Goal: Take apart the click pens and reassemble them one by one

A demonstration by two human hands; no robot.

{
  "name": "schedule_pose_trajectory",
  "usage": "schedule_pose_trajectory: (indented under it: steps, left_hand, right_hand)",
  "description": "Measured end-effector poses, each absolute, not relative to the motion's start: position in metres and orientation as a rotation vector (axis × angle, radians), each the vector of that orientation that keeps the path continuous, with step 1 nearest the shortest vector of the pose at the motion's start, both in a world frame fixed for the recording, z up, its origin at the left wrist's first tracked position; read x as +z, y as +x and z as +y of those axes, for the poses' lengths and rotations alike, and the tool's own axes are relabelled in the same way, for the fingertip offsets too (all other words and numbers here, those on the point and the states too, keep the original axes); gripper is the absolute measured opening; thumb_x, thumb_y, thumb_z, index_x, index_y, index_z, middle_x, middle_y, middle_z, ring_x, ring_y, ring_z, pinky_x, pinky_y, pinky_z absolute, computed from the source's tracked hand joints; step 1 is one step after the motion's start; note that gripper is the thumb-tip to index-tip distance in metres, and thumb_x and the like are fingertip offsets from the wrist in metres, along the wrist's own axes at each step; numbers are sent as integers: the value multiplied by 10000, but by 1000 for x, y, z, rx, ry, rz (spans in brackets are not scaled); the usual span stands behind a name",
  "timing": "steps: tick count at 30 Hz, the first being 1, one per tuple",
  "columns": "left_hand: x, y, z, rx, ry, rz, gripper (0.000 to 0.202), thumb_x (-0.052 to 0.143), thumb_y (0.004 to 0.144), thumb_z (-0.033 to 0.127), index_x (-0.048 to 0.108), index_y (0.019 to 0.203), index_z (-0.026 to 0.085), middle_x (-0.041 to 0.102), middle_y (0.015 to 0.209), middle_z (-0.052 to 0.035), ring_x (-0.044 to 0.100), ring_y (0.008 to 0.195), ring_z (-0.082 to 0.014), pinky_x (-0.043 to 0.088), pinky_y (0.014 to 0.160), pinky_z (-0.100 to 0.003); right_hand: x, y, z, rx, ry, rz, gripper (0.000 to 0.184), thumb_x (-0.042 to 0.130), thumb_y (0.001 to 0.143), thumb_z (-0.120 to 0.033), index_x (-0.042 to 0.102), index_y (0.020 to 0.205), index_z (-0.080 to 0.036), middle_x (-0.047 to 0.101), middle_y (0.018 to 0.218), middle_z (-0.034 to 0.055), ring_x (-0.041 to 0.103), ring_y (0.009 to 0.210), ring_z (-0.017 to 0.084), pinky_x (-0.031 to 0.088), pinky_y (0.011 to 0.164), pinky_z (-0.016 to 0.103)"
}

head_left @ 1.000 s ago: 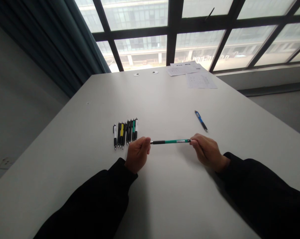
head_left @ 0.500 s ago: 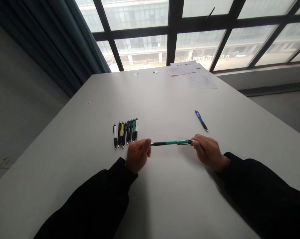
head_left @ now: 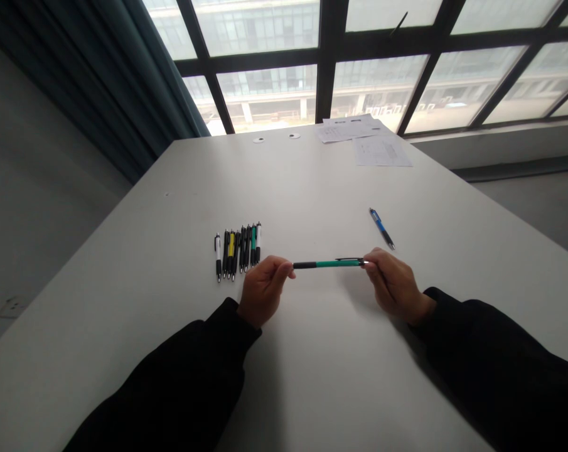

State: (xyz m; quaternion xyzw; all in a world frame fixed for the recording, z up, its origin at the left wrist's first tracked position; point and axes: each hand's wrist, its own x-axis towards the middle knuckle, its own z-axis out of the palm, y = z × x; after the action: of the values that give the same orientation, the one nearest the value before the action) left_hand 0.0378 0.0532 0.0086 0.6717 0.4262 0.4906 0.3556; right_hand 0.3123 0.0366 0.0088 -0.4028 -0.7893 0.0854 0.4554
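Note:
A green pen (head_left: 336, 263) with a black grip is held level between my two hands, above the white table. My left hand (head_left: 265, 289) pinches its tip end, the fingers closed. At the clip end, my right hand (head_left: 393, 282) has the pen's button end between thumb and fingers. The black clip lies along the far side of the barrel. Just beyond my left hand lies a row of several pens, among them a white pen (head_left: 218, 254), a yellow pen (head_left: 231, 248) and another green pen (head_left: 253, 242); my hand is close to their lower ends.
A single blue pen (head_left: 381, 227) lies slanted beyond my right hand. Sheets of paper (head_left: 382, 152) lie at the far right of the white table (head_left: 302, 389), by the window. Two round white pieces (head_left: 258, 140) with dark marks are at the far edge. A dark curtain (head_left: 137, 75) hangs at the left.
The green pen has turned about its length: its clip has gone from the near side to the far side. Both hands have risen slightly in view, still holding the pen's ends.

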Motion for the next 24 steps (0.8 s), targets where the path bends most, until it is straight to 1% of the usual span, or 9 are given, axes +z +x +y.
schedule_pose_trajectory:
  steps: [3,5,8,11,13,16,17,21,24]
  left_hand:
    - [6,37,53,1255,1707,1098,254,569,947,364,634,802,167,448,502,67,383,426,-63,298,442,-205]
    - [5,38,54,1256,1665,1087,224,587,939,354,633,829,165,497,529,59,399,434,-60,302,437,-199]
    - [6,41,56,1255,1524,1024,192,618,921,350,625,888,161,650,699,8,447,456,-52,333,428,-190]
    - [8,42,59,1232,1361,957,205,663,887,354,624,937,159,703,847,-32,479,465,-46,343,403,-183]
    - [7,43,61,1225,1275,928,223,690,864,355,630,951,159,692,820,-25,476,455,-44,328,381,-172]
    - [7,42,63,1212,1179,869,220,709,850,335,640,973,167,590,616,39,455,439,-49,315,380,-155]
    - [7,42,63,1213,1148,847,221,716,843,327,642,980,171,561,588,51,452,441,-51,314,382,-154]
    - [12,43,64,1209,1051,783,238,735,818,307,656,998,173,595,653,25,449,460,-52,298,381,-161]
    - [13,43,64,1184,1031,745,224,726,825,287,679,1011,172,626,669,8,442,464,-47,289,389,-161]
  right_hand:
    - [9,312,37,207,-1001,-1950,95,448,971,-157,523,970,-215,519,767,19,485,627,153,404,586,297]
    - [8,312,37,201,-1006,-1945,96,458,966,-150,526,985,-215,526,780,22,494,642,155,413,595,300]
    - [7,313,38,188,-1004,-1935,108,473,961,-148,535,1014,-218,546,809,30,515,666,160,433,611,306]
    - [7,313,38,190,-1021,-1929,145,491,954,-143,543,1066,-221,575,844,43,542,693,167,456,631,313]
    - [7,313,38,196,-1033,-1924,171,508,946,-133,549,1085,-222,588,857,47,551,700,167,459,633,311]
    - [7,312,39,201,-1025,-1936,207,541,926,-118,558,1105,-220,592,857,44,531,655,150,441,590,290]
    - [6,312,39,200,-1016,-1944,216,547,922,-117,558,1112,-219,589,853,42,516,628,142,430,568,282]
    - [3,314,40,157,-996,-1982,205,559,914,-129,557,1098,-220,593,832,32,472,552,121,390,508,264]
    - [2,316,40,123,-992,-2016,196,560,911,-127,547,1082,-221,615,850,41,489,550,121,387,499,258]
